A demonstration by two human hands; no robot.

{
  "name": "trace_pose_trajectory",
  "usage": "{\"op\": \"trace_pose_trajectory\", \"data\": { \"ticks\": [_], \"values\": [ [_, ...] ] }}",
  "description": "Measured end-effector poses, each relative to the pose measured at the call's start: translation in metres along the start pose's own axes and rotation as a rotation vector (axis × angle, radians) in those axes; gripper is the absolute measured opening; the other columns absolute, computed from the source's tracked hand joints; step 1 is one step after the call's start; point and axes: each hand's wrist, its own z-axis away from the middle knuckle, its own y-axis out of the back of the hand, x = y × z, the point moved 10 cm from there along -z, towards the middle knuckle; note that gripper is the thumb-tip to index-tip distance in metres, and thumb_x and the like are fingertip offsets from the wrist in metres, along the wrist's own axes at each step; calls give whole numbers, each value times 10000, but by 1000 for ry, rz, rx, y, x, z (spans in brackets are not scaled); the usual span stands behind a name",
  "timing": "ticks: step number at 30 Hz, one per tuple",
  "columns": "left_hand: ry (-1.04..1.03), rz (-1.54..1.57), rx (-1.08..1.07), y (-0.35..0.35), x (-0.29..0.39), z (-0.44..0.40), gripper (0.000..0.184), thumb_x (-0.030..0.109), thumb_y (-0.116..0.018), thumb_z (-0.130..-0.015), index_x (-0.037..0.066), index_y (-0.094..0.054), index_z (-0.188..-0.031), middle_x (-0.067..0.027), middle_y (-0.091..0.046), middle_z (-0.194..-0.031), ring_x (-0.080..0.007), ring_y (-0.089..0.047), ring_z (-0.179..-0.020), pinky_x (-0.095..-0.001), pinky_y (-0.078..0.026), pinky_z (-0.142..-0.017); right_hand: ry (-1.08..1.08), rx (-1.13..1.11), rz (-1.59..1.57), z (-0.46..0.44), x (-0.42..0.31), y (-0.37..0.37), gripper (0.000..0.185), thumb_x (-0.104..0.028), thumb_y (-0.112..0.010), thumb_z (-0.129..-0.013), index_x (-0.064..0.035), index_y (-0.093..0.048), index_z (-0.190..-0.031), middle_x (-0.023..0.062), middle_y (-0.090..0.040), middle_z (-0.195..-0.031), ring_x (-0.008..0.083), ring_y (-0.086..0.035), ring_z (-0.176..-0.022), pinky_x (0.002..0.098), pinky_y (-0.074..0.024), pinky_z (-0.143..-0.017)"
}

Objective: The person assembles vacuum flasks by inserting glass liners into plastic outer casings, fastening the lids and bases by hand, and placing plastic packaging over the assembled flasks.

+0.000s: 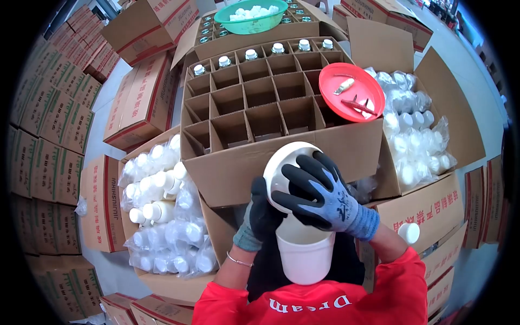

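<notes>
My left hand (262,214), in a black and grey glove, is wrapped around the left edge of a white round plastic lid (295,149). My right hand (325,197), gloved the same way, grips it from the right, its fingers over the opening. The lid is tilted, and the gloves hide part of it. Just below stands an open white tub (306,257) between the person's legs. In front is a divided cardboard carton (281,157) with several white-capped bottles (251,54) along its far row.
A red plastic dish (330,81) with small tools rests on the carton's right corner. Boxes of bagged white bottles stand at left (168,238) and right (417,130). Farther back, a green basin (250,23) holds white caps. Stacked cartons (49,119) line the left.
</notes>
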Motion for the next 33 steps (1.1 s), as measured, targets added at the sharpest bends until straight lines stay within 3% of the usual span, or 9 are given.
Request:
{"op": "trace_pose_trajectory", "data": {
  "ticks": [4,5,8,10,13,16,18,29,33],
  "values": [
    [-60,460,-68,-24,5,-26,626,484,-480,-981,74,-407,-1447,-127,-539,-1362,-282,-542,-1236,-408,-434,-1069,-116,71,-124,-26,48,-3,603,-199,-689,-790,-206,-531,-1372,184,-432,-1385,408,-443,-1273,494,-417,-1059],
    [-219,-184,24,-8,21,-25,736,548,-511,-961,-1,-396,-1439,-153,-464,-1421,-274,-513,-1263,-384,-449,-1042,-204,154,-208,-30,66,0,614,-150,-707,-781,-143,-523,-1367,198,-432,-1385,401,-481,-1235,429,-476,-992],
    [-972,-1304,10,-65,71,-28,595,364,-712,-840,224,-530,-1389,-125,-395,-1487,-395,-372,-1361,-580,-243,-1148,-613,161,-890,-4,148,-57,573,-121,-717,-800,-31,-514,-1328,200,-538,-1294,318,-551,-1185,362,-487,-960],
    [-1085,-1764,62,-77,48,-41,525,304,-724,-803,373,-599,-1307,-118,-372,-1507,-423,-296,-1382,-670,-180,-1126,-746,91,-1056,0,191,-79,523,-158,-712,-822,-23,-528,-1291,192,-583,-1203,313,-576,-1110,362,-489,-926],
    [-802,-1355,251,-29,48,-74,575,143,-689,-813,221,-563,-1369,-143,-374,-1507,-432,-292,-1392,-602,-212,-1143,-372,169,-361,-72,233,-44,410,-261,-691,-868,-34,-580,-1191,185,-636,-1011,357,-617,-907,390,-502,-819],
    [-673,-1056,225,-6,40,-87,591,130,-713,-789,74,-553,-1355,-185,-484,-1408,-407,-415,-1322,-525,-280,-1136,-478,42,32,-125,284,-57,410,-429,-622,-896,-54,-596,-1058,177,-627,-912,393,-624,-867,452,-506,-779],
    [-574,-1142,87,-13,29,-99,571,132,-706,-794,83,-561,-1343,-174,-528,-1353,-384,-458,-1277,-504,-310,-1126,-481,-443,160,-135,326,-123,550,-612,-591,-842,-117,-641,-1077,177,-669,-994,368,-654,-933,450,-521,-831],
    [-452,-1096,-113,-9,21,-152,426,147,-732,-770,39,-653,-1175,-145,-651,-1155,-344,-609,-1090,-491,-442,-1021,-1034,-169,495,-101,686,-56,546,-425,-673,-784,-121,-590,-1230,226,-636,-1173,391,-603,-1113,453,-480,-973],
    [-381,-1104,-136,-5,14,-163,430,142,-739,-753,34,-663,-1162,-142,-655,-1171,-340,-611,-1112,-492,-445,-1024,-1074,-100,575,-90,684,-76,633,-335,-749,-737,-135,-482,-1276,250,-616,-1142,419,-581,-1131,472,-478,-950]
  ]
}}
